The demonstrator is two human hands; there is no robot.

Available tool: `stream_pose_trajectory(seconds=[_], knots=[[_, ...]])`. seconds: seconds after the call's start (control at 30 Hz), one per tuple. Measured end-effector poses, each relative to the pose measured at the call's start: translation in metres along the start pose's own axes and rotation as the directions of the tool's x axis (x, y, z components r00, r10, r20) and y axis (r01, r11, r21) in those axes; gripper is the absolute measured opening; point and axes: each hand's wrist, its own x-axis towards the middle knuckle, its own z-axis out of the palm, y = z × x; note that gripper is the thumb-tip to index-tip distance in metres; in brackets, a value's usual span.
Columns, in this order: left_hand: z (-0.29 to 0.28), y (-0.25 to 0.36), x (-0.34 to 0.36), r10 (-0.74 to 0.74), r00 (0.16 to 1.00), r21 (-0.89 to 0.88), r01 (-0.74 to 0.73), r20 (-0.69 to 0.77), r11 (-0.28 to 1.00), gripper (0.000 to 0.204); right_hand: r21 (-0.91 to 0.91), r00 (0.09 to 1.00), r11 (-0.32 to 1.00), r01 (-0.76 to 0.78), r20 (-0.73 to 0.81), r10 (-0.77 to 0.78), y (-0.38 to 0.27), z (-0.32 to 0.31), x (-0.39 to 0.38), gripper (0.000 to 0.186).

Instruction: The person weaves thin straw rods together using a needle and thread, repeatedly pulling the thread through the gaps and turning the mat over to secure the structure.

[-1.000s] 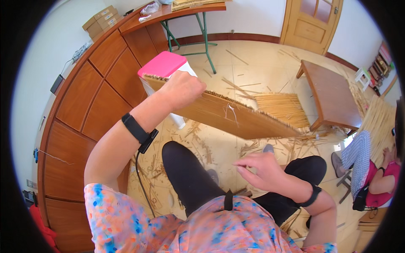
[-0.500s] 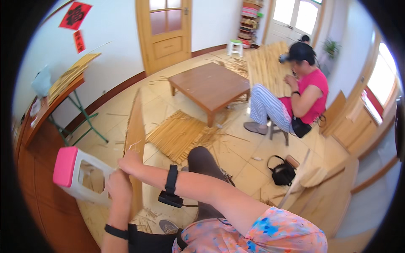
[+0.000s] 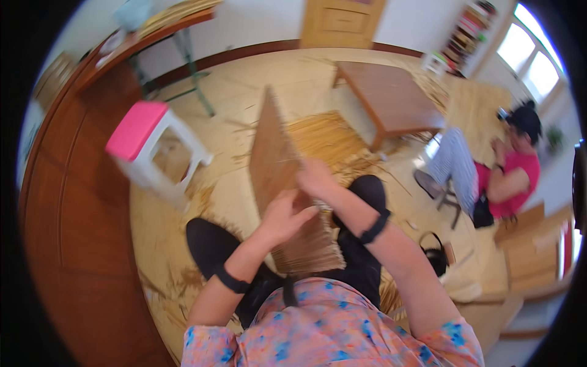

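Brown panel [image 3: 271, 160], probably light, stiff, best held by its edges; whether my left hand [image 3: 282, 219] and right hand [image 3: 315, 178] clamp it, I cannot tell

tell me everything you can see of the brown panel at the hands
The brown panel looks flat and thin, with a rough, bristly edge down its right side and at its near end. It stands steeply tilted, between the legs in this view; the left hand and right hand touch it. Blur hides its exact material.
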Motion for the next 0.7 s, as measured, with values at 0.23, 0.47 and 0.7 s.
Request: stream_pose_trajectory(seconds=[0.23, 0.47, 0.7], knots=[[-0.002, -0.049, 0.013, -0.26, 0.909, -0.442, 0.097, -0.326, 0.892, 0.027, 0.021, 0.999, 0.999, 0.032, 0.042, -0.033, -0.001, -0.005, -0.036, 0.029], [0.038, -0.053, 0.036, -0.135, 0.869, -0.53, -0.16, -0.476, 0.833, 0.012, 0.103, 0.998, 0.994, 0.022, 0.053, -0.028, -0.005, -0.008, -0.045, 0.027], [0.048, -0.045, 0.043, -0.18, 0.82, -0.573, -0.207, -0.544, 0.793, 0.011, 0.008, 0.995, 0.997, -0.08, 0.054, 0.079, -0.015, -0.013, -0.051, 0.021]])
